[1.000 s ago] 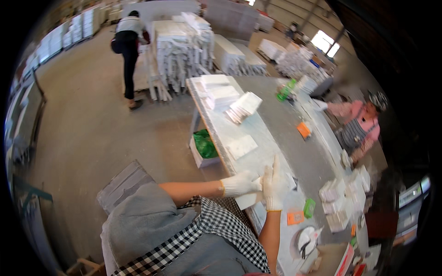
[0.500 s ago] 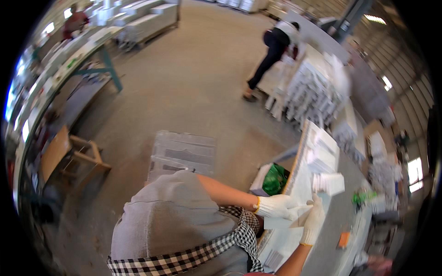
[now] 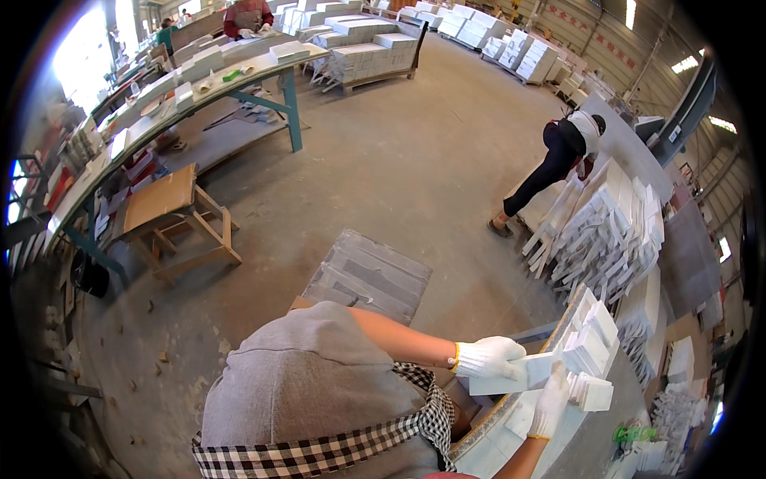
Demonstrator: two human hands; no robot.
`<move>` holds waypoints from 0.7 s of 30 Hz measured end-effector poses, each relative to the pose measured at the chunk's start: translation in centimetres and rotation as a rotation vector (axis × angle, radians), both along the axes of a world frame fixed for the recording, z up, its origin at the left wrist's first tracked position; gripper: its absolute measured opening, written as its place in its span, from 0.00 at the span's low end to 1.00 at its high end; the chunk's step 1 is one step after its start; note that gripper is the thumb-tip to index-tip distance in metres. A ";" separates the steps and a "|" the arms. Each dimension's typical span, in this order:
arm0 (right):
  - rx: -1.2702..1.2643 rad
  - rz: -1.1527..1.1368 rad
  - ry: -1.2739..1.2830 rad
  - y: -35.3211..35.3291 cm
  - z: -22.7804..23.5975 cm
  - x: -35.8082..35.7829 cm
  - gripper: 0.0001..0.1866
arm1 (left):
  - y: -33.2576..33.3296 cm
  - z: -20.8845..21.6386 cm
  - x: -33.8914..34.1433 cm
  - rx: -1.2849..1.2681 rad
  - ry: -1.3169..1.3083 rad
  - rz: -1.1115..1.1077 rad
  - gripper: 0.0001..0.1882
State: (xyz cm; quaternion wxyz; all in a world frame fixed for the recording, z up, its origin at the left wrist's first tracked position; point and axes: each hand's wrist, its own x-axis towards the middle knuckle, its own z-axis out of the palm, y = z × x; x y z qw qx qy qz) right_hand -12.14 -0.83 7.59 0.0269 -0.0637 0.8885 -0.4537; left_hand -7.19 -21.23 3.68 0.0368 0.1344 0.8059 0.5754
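My left hand, in a white knit glove with a yellow cuff, is closed on a flat white tile. My right hand, gloved the same way, pinches the tile's right end with its fingers close together. Below my left hand a second white flat piece shows, partly covered by the glove; whether it is separate from the held one is hard to see. Just beyond my right hand stands a short stack of white tiles. Another stack leans farther up the workbench.
A grey taped cardboard sheet lies on the floor ahead. A wooden stool stands left, by a long table. At right, a person bends over a pile of white strips. Stacked white blocks stand behind.
The view has swung left and sharpened, so the scene shifts right in the picture. Both hands stay at the white tile, with the left hand now slightly farther from the right wrist.
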 end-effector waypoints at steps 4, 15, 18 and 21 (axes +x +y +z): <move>-0.065 0.110 0.025 0.0 -0.2 -0.3 0.27 | -0.2 0.1 1.0 -0.015 0.063 -0.019 0.16; -0.300 0.196 -0.148 -3.1 0.8 0.9 0.29 | -2.0 2.1 4.5 -0.130 0.140 0.069 0.17; -0.275 0.195 -0.070 -1.2 -2.5 -1.4 0.28 | -3.0 2.7 4.9 -0.056 0.122 0.113 0.17; -0.221 0.148 -0.131 -0.4 -3.4 -2.0 0.28 | -3.8 2.2 4.0 -0.018 0.107 0.159 0.17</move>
